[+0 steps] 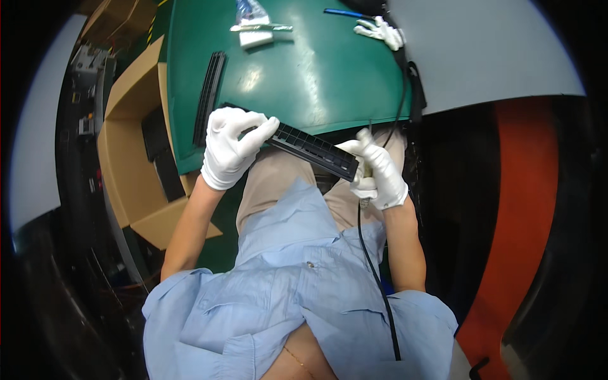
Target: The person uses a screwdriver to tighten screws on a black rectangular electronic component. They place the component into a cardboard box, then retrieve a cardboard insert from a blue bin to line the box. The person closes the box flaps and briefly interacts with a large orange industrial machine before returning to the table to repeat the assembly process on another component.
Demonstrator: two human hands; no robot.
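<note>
Black slotted plastic strip [310, 147] spans the green mat's [316, 69] six-o'clock edge; gloved left hand [232, 147] clasps its ten-o'clock end, gloved right hand [377, 172] grips a corded tool [363, 183] at its four-o'clock end. Similar black strips [210, 95] lie toward ten o'clock.

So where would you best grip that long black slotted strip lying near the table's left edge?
Probably at mid-length, pinching across its narrow width from above. The black slotted strip lies flat and lengthwise on the green table, apart from the left hand, with its long sides free.
</note>
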